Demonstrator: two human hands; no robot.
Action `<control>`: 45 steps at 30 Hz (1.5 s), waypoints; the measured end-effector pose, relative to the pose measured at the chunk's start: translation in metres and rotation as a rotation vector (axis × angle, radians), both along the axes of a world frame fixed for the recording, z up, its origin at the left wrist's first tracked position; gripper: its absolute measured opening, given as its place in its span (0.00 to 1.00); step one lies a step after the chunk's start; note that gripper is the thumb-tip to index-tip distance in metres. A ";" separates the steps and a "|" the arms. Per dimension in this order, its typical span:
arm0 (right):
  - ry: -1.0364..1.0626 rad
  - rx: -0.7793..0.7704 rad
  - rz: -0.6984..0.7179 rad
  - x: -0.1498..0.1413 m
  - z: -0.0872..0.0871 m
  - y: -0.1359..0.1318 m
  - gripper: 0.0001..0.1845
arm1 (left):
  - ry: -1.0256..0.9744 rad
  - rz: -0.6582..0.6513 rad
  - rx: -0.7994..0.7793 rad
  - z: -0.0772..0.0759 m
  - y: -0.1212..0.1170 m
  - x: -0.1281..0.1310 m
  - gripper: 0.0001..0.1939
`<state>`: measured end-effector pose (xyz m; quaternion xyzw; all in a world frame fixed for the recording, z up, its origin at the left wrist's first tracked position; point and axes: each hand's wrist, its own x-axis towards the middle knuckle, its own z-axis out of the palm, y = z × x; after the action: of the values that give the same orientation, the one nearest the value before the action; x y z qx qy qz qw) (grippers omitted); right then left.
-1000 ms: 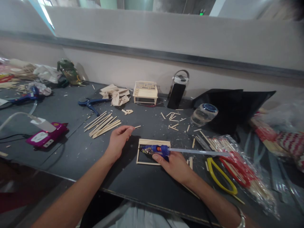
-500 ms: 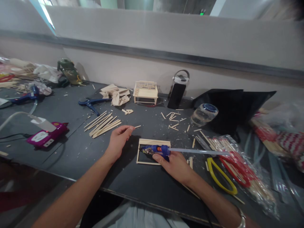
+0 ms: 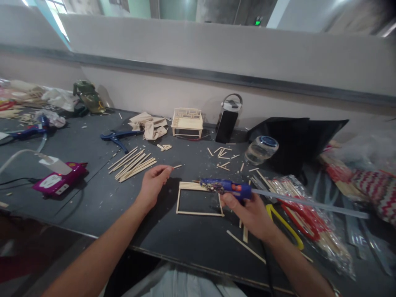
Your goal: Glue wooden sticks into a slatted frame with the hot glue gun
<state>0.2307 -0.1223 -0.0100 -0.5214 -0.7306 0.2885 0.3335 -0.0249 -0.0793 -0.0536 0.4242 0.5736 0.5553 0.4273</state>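
My right hand (image 3: 250,212) is closed around a blue hot glue gun (image 3: 230,187), with a long clear glue stick (image 3: 309,203) jutting from its back. Its nozzle points left, over the top slats of a small rectangular frame of wooden sticks (image 3: 199,214) lying flat. Just left of the frame, my left hand (image 3: 156,185) pinches a short wooden stick (image 3: 177,166) between thumb and fingertips. A fan of longer wooden sticks (image 3: 133,165) lies beyond that hand. At the back stands a miniature wooden bench (image 3: 187,123).
Blue pliers (image 3: 119,137), a purple power strip (image 3: 60,179) and another blue glue gun (image 3: 31,128) lie left. A phone (image 3: 227,127), a clear jar (image 3: 261,150), yellow-handled scissors (image 3: 284,227) and bagged sticks (image 3: 309,218) are right. Short stick pieces (image 3: 222,153) lie scattered behind the frame.
My right hand has drawn the glue gun to the right, uncovering more of the frame. My left hand stays nearly in place with its short stick. The view has shifted slightly.
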 end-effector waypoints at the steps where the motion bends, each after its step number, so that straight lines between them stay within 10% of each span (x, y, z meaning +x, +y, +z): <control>1: 0.005 0.020 -0.027 0.008 0.005 -0.001 0.20 | 0.004 -0.003 -0.001 0.000 0.000 0.000 0.15; 9: -0.220 0.010 -0.167 0.057 -0.009 -0.011 0.22 | 0.008 -0.016 0.000 -0.001 0.001 -0.001 0.15; 45: -0.273 -0.019 -0.203 0.053 -0.030 -0.016 0.21 | 0.008 -0.013 -0.021 0.003 0.001 0.001 0.13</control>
<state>0.2840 -0.1381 -0.0404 -0.6298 -0.7099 0.1870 0.2537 -0.0242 -0.0783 -0.0502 0.4255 0.5784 0.5448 0.4332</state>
